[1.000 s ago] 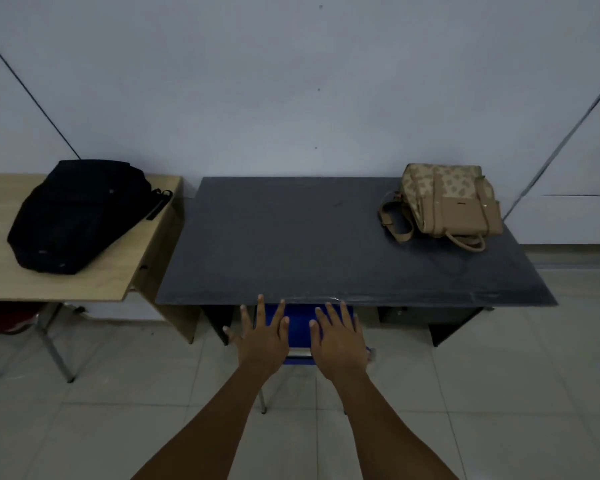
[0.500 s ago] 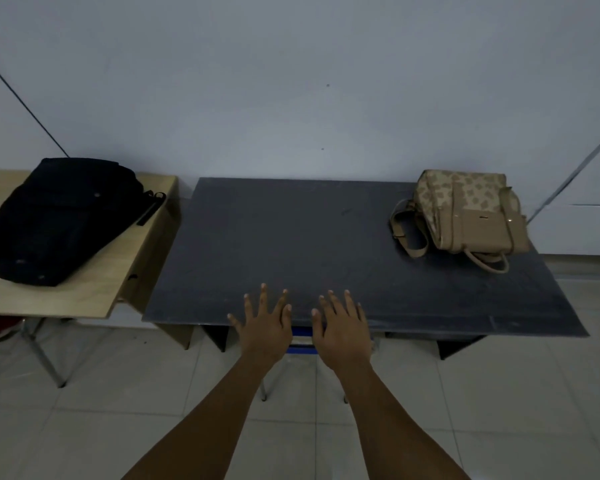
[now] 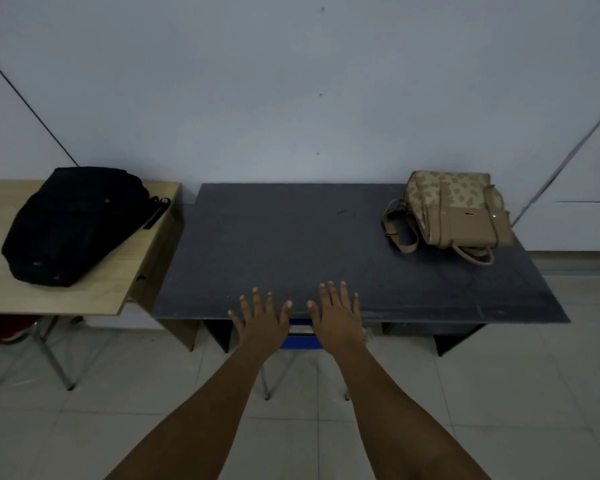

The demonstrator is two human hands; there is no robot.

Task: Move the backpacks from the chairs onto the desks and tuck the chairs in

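A tan patterned backpack (image 3: 454, 213) lies on the far right of the dark grey desk (image 3: 291, 244). On the light wooden desk (image 3: 84, 292) to the left rests a black backpack (image 3: 73, 223). A blue chair (image 3: 300, 336) is mostly hidden under the grey desk's front edge; only its backrest strip and thin metal legs show. My left hand (image 3: 262, 318) and my right hand (image 3: 336, 315) are flat with fingers spread, side by side over the chair's backrest, fingertips overlapping the desk's front edge. Neither hand holds anything.
A red chair (image 3: 4, 329) with metal legs sits partly under the wooden desk at the far left. A plain pale wall stands behind both desks. Light floor tiles spread in front and to the right.
The blue chair has slid further under the grey desk, and both flat hands have moved forward with it to the desk's front edge.
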